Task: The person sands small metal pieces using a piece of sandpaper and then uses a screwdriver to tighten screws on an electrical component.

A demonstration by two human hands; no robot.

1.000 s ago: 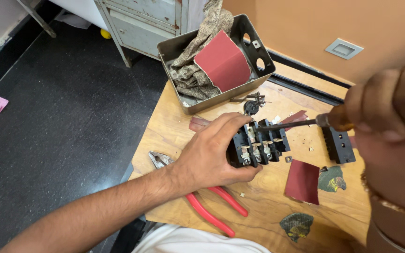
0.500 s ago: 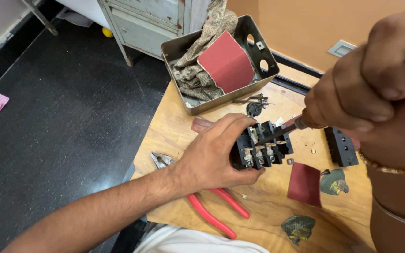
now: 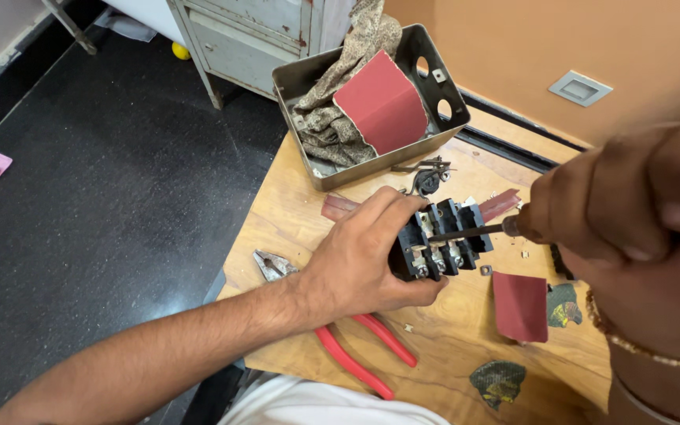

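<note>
centrally, left hand gripping black switch block, right hand clenching screwdriver, red sandpaper sheet beside

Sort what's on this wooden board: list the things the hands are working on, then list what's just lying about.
In use:
- black terminal block, held by the left hand
- screwdriver, held by the right hand, its tip on the block

Lying about:
- red-handled pliers
- metal box with a cloth and red sandpaper in it
- loose red sandpaper sheet
</note>
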